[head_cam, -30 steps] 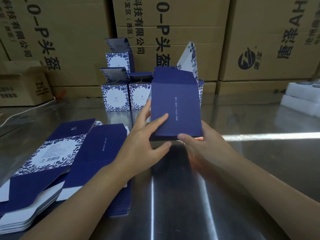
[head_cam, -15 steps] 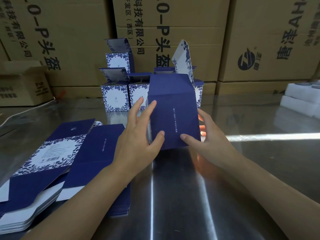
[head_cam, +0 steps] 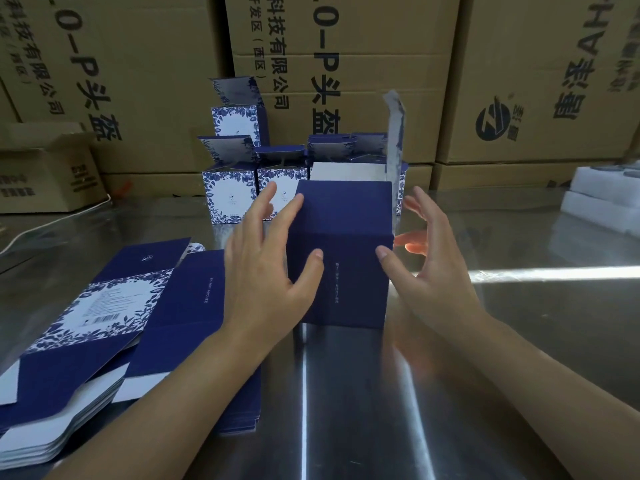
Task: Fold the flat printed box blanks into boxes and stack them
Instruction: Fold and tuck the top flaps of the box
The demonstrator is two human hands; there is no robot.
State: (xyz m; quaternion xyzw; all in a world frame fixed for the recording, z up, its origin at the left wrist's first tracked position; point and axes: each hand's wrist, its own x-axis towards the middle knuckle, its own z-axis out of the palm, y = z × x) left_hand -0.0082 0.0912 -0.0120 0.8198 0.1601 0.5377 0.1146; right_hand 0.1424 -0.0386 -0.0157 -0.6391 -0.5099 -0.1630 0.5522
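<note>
A dark blue folded box [head_cam: 346, 258] stands upright on the steel table [head_cam: 519, 341], its top open and its lid flap [head_cam: 394, 133] sticking up at the right. My left hand [head_cam: 263, 271] lies against its left side with straight fingers, thumb on the front face. My right hand [head_cam: 433, 271] is at its right side with fingers spread, thumb tip touching the front right edge. A stack of flat printed blanks [head_cam: 104, 323] lies to the left. Several folded boxes [head_cam: 228, 195] stand in a group behind, one on top of another.
Large brown cartons [head_cam: 346, 46] form a wall along the back of the table. A small open carton [head_cam: 45, 171] sits at the far left. White foam pieces [head_cam: 602, 199] lie at the right edge.
The box came down from a tilted hold above the table and now stands on it. Both hands loosened from gripping its lower edge to lying at its sides.
</note>
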